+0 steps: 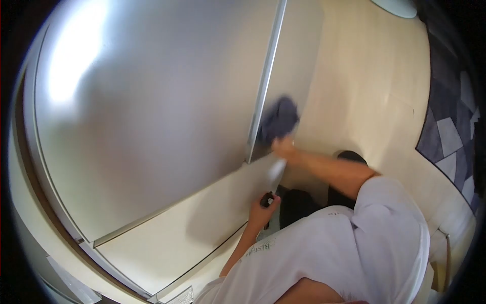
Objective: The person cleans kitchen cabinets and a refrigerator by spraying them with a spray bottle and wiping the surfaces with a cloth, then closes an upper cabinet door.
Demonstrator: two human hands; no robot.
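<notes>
My right hand (pixel 283 147) presses a dark grey cloth (pixel 281 119) against the lower part of a silvery metallic panel (pixel 296 66), right of a bright vertical metal strip (pixel 267 76). Hand and cloth are blurred by motion. Lower down, my left hand (pixel 264 208) is closed around the black top of what looks like a spray bottle (pixel 267 200). Its body is mostly hidden by the hand and the white shirt. The bottle is close to the pale panel (pixel 202 233) but I cannot tell whether they touch.
A large brushed-metal door (pixel 162 116) fills the left side. Light wood flooring (pixel 369 86) lies to the right, with a grey patterned rug (pixel 448 137) at its edge. My dark-clad feet (pixel 352 157) are close to the panel. A pale rounded object (pixel 400 6) shows at the top.
</notes>
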